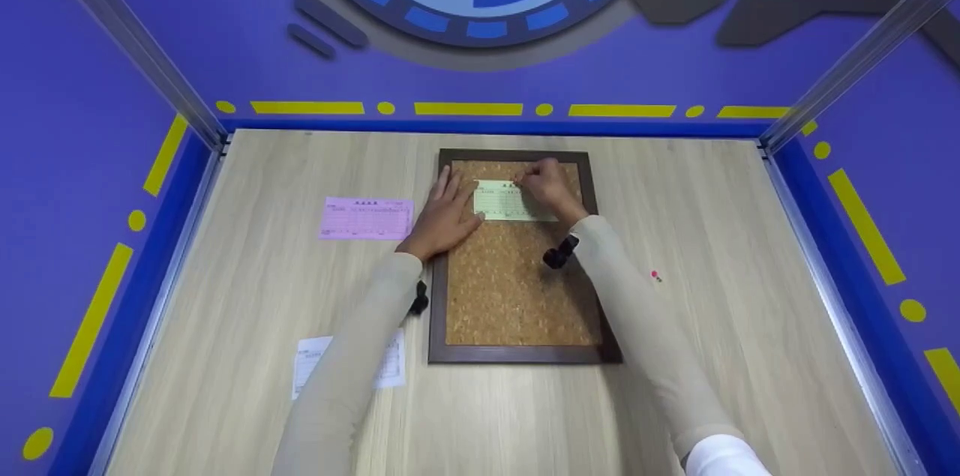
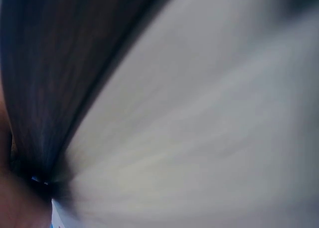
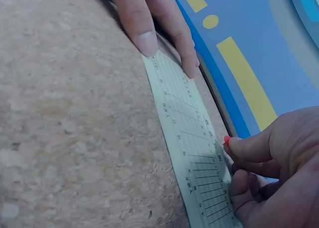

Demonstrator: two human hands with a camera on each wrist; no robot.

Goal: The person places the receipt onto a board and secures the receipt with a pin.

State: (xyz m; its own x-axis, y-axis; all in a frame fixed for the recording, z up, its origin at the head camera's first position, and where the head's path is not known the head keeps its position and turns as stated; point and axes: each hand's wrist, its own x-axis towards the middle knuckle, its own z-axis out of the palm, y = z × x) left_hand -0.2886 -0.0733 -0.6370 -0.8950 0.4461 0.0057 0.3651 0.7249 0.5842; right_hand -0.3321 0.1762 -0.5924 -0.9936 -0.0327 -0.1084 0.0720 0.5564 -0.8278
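Observation:
A pale green printed slip [image 1: 496, 203] lies on the upper part of a brown-framed corkboard [image 1: 525, 288]. My left hand [image 1: 447, 215] rests across the board's left frame, thumb and fingertips pressing the slip's left end. In the right wrist view, its thumb and a finger [image 3: 133, 13] touch two corners of the slip. My right hand [image 3: 286, 163] pinches a red push pin [image 3: 227, 139] at the slip's top edge, with the other fingers curled against the paper. The pin's point is hidden. Blurred dark frame [image 2: 60, 63] fills one side of the left wrist view.
A pink printed slip [image 1: 366, 219] lies on the wooden table left of the board. Nearer, a white slip [image 1: 311, 360] is partly under the left sleeve. A small red pin [image 1: 655, 274] sits right of the board. Blue-purple panels [image 1: 480, 79] wall the table.

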